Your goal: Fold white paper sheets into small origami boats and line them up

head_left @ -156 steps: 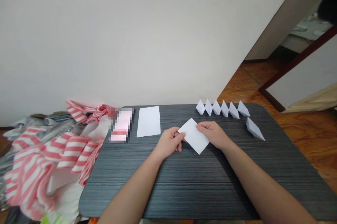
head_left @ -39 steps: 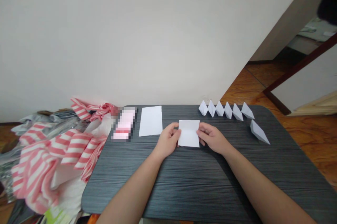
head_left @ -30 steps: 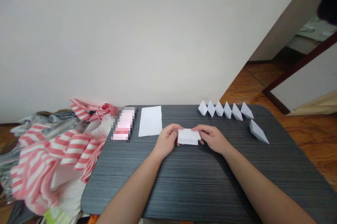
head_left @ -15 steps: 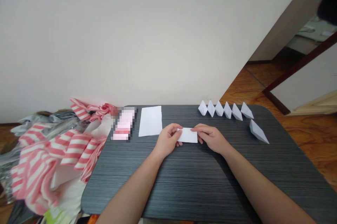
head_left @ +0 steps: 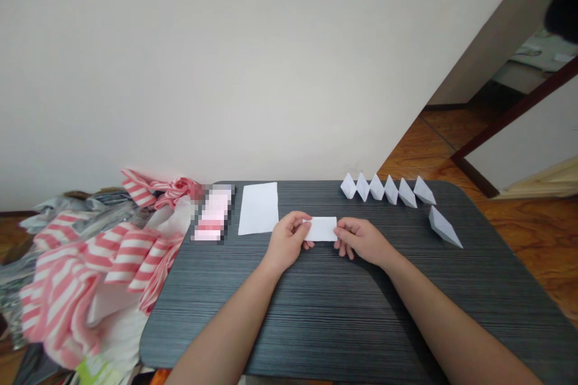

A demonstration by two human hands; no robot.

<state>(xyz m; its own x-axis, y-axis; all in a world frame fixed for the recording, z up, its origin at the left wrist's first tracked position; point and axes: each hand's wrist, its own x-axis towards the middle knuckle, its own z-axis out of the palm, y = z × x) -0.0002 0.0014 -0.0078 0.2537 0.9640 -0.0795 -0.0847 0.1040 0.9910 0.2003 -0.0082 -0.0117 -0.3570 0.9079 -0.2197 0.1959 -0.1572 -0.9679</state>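
Between my hands is a small white rectangle of folded paper [head_left: 322, 229], raised a little over the dark table. My left hand [head_left: 289, 237] pinches its left end, thumb on top and fingers behind. The right end is pinched by my right hand [head_left: 360, 237], its thumb and index finger at the edge and the other fingers curled below. A stack or sheet of white paper [head_left: 258, 209] lies flat to the left of my left hand. At the back right stand several folded paper boats [head_left: 376, 187] in a row, and a single paper boat [head_left: 445, 227] sits apart, nearer to me.
The dark wood-grain table [head_left: 289, 319] meets a white wall behind. A pixelated object [head_left: 214, 212] lies at its back left. Red-and-white striped cloth [head_left: 67, 288] is heaped with plastic bags beyond the left edge. Wooden floor [head_left: 410, 150] and a doorway show on the right.
My right hand has shifted its grip from the paper's top right corner to its right edge. The paper has moved slightly up and left; my left hand keeps its hold.
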